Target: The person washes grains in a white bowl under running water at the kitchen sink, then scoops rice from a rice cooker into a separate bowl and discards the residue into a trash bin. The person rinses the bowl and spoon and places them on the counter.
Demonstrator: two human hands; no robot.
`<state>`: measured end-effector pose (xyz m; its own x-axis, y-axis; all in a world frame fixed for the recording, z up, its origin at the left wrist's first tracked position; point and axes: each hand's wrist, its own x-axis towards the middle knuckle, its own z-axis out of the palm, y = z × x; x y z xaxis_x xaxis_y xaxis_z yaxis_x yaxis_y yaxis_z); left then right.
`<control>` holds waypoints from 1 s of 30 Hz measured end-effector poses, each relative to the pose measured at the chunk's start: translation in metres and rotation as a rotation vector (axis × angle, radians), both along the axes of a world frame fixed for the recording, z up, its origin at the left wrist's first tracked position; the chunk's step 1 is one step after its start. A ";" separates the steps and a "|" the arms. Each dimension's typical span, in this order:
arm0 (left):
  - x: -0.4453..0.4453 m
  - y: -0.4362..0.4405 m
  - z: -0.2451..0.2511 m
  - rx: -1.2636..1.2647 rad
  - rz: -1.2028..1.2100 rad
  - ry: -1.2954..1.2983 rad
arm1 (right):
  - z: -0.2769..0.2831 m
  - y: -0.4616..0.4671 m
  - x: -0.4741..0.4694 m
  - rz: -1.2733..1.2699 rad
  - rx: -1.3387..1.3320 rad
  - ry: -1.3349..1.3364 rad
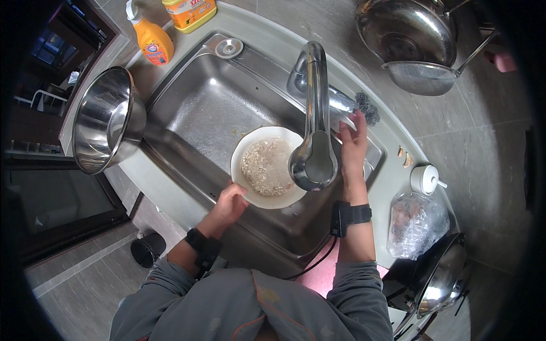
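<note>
My left hand (230,203) grips the near-left rim of a white bowl (239,168), thumb over the edge. Inside the bowl, pale grains (262,170) lie in cloudy water. The bowl is over the stainless steel sink basin (200,115), partly under the spout of a chrome faucet (316,98). I see no clear stream from the spout, whose head hides the bowl's right edge. Beside the faucet's lever handle (341,101), my right hand (354,143) has its fingers raised and apart; whether they touch the lever is unclear.
A steel mixing bowl (106,121) leans at the sink's left edge. Orange spray bottle (153,40) and yellow detergent jug (190,15) stand behind. A steel scrubber (367,110), a white lidded jar (423,179) and a clear plastic bag (418,226) sit right; a strainer (420,79) hangs above.
</note>
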<state>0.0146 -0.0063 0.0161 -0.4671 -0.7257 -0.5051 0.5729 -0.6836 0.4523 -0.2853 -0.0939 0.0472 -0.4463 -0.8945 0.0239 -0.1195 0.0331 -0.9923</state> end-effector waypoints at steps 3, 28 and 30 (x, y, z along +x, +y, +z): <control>-0.002 0.001 -0.004 -0.004 0.015 0.031 | -0.007 -0.001 -0.001 -0.002 -0.031 0.034; -0.003 0.003 -0.011 0.023 -0.008 0.015 | -0.007 0.004 0.008 0.035 -0.009 0.428; -0.003 0.003 -0.011 0.016 -0.020 0.016 | -0.008 0.004 0.010 0.053 0.033 0.425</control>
<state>0.0116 -0.0033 0.0054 -0.4898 -0.7078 -0.5090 0.5659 -0.7023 0.4319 -0.2757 -0.0900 0.0387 -0.3563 -0.9193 0.1673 -0.5201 0.0464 -0.8528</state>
